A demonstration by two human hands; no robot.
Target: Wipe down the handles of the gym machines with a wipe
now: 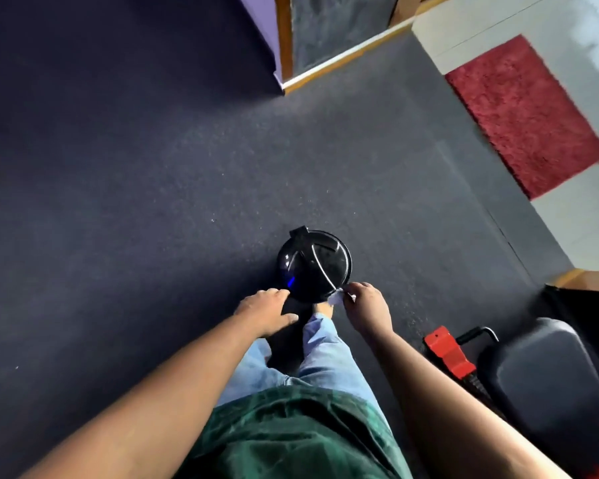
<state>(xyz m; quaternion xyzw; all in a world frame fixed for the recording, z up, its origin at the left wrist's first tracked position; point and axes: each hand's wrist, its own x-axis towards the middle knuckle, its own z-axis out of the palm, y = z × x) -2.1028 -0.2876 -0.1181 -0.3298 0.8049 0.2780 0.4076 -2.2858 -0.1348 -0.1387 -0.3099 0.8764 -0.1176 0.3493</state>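
Observation:
A round black bin (314, 264) with a lid and a thin metal bail handle stands on the dark carpet just ahead of my feet. My right hand (367, 307) pinches a small white wipe (339, 297) at the bin's near right rim, where the handle meets it. My left hand (268, 311) reaches toward the bin's near left edge with fingers extended, its fingertips at or just touching the rim. A small blue light glows on the bin's side.
A black padded gym seat (547, 371) with a red part (446, 350) and a black handle sits at lower right. A red rug (523, 115) lies on pale floor at upper right. A wood-framed mirror (339, 25) stands at the top.

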